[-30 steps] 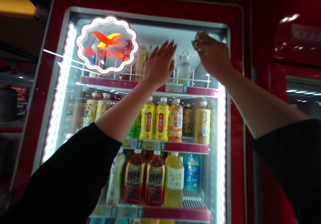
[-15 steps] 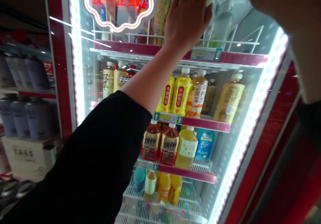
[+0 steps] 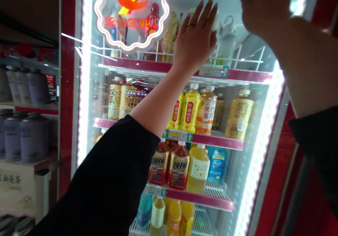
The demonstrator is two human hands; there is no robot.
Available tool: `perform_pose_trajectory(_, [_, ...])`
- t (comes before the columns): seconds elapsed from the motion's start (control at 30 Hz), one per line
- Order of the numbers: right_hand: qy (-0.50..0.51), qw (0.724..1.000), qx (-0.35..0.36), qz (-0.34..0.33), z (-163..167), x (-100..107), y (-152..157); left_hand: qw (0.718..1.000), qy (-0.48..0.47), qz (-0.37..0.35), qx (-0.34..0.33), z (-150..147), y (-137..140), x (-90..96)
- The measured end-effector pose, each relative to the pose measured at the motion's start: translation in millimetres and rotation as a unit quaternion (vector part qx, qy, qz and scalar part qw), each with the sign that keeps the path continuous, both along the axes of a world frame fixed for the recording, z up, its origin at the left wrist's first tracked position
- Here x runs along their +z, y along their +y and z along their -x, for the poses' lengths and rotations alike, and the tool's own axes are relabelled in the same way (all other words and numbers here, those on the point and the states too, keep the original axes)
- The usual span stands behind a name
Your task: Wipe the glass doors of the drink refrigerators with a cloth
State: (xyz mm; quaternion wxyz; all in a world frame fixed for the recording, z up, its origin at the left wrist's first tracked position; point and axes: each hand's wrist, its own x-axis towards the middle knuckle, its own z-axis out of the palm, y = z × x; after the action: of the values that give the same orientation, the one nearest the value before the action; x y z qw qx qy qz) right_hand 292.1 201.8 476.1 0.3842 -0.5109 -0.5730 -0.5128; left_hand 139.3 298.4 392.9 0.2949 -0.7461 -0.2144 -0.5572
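My left hand point(image 3: 194, 40) is raised with its fingers stretched out, palm toward the glass door of a lit drinks cooler. It seems to rest flat on the glass, in front of the top shelf, and a ring shows on one finger. Behind it stand a yellow bottle point(image 3: 170, 35) and a pale clear bottle point(image 3: 227, 44). At the upper right, close to the camera, my right hand point(image 3: 266, 8) is curled closed. Its fingertips are cut off by the frame's top edge and blurred, so anything inside them stays hidden.
A glowing round sign point(image 3: 132, 16) sits on the glass at upper left. Lower shelves hold yellow bottles point(image 3: 190, 109), dark red-brown bottles point(image 3: 179, 165) and a blue pack point(image 3: 218, 163). Left of the cooler, purple-grey canisters point(image 3: 35, 135) line other shelves.
The view has tilted up and shifted, so the cooler sits lower and more of the sign shows. My left hand keeps its place at the door. More of my right hand has come into view.
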Motion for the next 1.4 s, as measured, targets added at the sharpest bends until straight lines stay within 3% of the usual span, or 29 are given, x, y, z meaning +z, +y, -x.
perform_pose_trajectory(0.07, [-0.047, 0.997, -0.064, -0.018, -3.1, -5.0, -0.6, 0.999, 0.003, 0.014, -0.030, 0.5, 3.4, 1.4])
perform_pose_trajectory(0.13, [-0.059, 0.995, -0.078, -0.014, -10.2, -4.4, -2.3, 0.998, 0.018, 0.027, -0.058, -1.2, 11.3, 4.6])
perform_pose_trajectory(0.27, [-0.024, 0.995, -0.092, -0.041, -16.1, 17.8, -2.8, 0.993, 0.088, 0.043, -0.069, -10.0, 32.8, 15.6])
perform_pose_trajectory(0.4, [-0.004, 0.994, -0.087, -0.071, 0.2, 33.8, 9.6, 0.994, 0.090, 0.040, -0.050, -13.8, 39.5, 19.0])
perform_pose_trajectory(0.53, [-0.047, 0.996, -0.068, -0.043, 10.8, 14.2, 18.8, 0.996, 0.072, 0.042, -0.038, -8.6, 28.9, 11.2])
perform_pose_trajectory(0.7, [-0.060, 0.996, -0.064, -0.026, -10.4, -10.6, 9.2, 0.993, 0.084, 0.029, -0.077, -6.0, 28.7, 10.7])
perform_pose_trajectory(0.9, [0.010, 0.994, -0.066, -0.090, -23.3, 25.7, 16.5, 0.991, 0.046, -0.018, -0.127, 8.6, 33.3, 22.9])
perform_pose_trajectory(1.0, [0.020, 0.995, -0.051, -0.089, -10.2, 30.5, 30.6, 0.991, 0.063, -0.050, -0.104, 29.1, 32.6, 16.8])
perform_pose_trajectory(1.17, [-0.070, 0.996, -0.006, -0.054, 1.3, 0.8, 42.1, 0.996, 0.025, -0.074, -0.050, 56.8, 43.8, -1.8])
perform_pose_trajectory(1.23, [-0.087, 0.995, -0.005, -0.047, -3.5, -2.4, 41.0, 0.997, 0.005, -0.067, -0.040, 61.4, 49.0, -4.8])
perform_pose_trajectory(1.4, [-0.074, 0.994, -0.010, -0.080, -9.6, 34.4, 44.0, 0.997, -0.008, -0.067, -0.028, 62.2, 51.6, -5.0])
